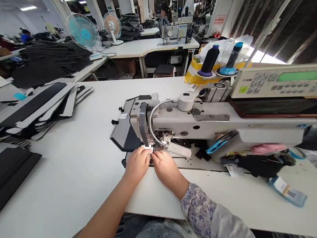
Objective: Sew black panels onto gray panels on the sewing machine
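Note:
A grey sewing machine [186,121] stands on the white table, its needle area just beyond my hands. My left hand [138,162] is closed, thumb and fingers pinched on a small white piece [147,147] below the presser foot. Close beside it on the right, my right hand [165,166] has its fingers pressed together at the same spot; what they hold, if anything, is too small to make out. Behind and left of the needle area, a grey and black fabric panel [126,131] lies flat, partly hidden by the machine head.
Stacks of cut grey and black pieces [40,108] lie on the left, with a black folded panel [6,179] nearer. Thread cones [210,60] stand behind the machine. Blue snips [217,146] and a labelled packet [288,191] are at right. A person [165,16] sits farther back.

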A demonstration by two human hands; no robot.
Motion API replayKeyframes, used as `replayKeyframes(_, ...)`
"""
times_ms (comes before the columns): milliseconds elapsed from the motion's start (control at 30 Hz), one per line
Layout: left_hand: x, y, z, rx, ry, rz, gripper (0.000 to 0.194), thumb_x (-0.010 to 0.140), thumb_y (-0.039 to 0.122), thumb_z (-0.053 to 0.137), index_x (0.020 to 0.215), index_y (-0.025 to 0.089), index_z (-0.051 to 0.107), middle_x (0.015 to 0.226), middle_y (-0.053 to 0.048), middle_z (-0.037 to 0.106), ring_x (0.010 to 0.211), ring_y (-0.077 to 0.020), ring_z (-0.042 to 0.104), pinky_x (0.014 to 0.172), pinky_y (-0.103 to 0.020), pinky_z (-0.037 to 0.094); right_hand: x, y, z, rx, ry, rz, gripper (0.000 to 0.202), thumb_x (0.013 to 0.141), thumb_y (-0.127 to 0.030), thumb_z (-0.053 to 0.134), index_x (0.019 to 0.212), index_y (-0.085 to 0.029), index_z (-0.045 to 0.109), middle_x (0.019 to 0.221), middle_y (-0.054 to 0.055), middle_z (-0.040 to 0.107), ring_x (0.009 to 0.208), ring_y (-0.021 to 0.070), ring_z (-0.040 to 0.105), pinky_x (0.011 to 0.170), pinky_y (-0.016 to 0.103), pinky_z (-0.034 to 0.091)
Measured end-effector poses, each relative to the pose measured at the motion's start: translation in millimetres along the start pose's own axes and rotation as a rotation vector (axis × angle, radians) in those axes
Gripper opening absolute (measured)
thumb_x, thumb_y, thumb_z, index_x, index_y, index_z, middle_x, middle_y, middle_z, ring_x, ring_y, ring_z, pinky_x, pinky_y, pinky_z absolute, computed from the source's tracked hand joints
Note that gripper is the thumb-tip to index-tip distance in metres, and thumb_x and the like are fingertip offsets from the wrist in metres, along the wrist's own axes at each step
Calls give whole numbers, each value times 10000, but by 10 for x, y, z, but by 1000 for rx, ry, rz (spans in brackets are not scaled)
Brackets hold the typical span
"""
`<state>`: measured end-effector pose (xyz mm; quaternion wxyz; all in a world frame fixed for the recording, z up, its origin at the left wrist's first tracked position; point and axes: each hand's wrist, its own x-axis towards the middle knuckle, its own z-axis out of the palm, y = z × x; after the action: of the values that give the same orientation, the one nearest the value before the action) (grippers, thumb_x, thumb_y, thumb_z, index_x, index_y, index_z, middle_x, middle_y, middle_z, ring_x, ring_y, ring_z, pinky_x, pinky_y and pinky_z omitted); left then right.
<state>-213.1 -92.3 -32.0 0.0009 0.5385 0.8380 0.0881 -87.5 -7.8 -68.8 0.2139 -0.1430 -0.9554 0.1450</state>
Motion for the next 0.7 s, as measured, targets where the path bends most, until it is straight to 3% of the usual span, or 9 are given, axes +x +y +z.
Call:
replayKeyframes(200, 30, -143, 17, 91, 33, 92, 410, 906, 137, 377, 1201, 274, 627, 997, -81, 620, 898, -220, 550, 849, -355, 449, -225, -110, -69, 9, 61, 43, 310, 885, -81, 474, 1163, -113, 607, 1239, 125, 591, 1192, 294, 472, 1033, 470, 405)
replayKeyframes(400, 132, -229, 112, 26, 167, 168, 328, 893, 146, 419, 1117, 210, 650, 1088, -103, 599, 1053, -236, 516, 962, -367, 411, -230, -104, -55, 29, 41, 68, 317, 865, -97, 511, 1159, -150, 617, 1234, 111, 608, 1182, 283, 498, 1013, 473, 434)
replayKeyframes(700, 87, -213, 140, -70, 204, 141, 266, 836, 143, 491, 1048, 219, 632, 1070, -57, 600, 1003, -217, 516, 926, -366, 420, -298, -30, 53, 9, 100, -1, 290, 921, -170, 433, 1121, -179, 643, 1175, 100, 644, 1111, 274, 555, 941, 458, 464)
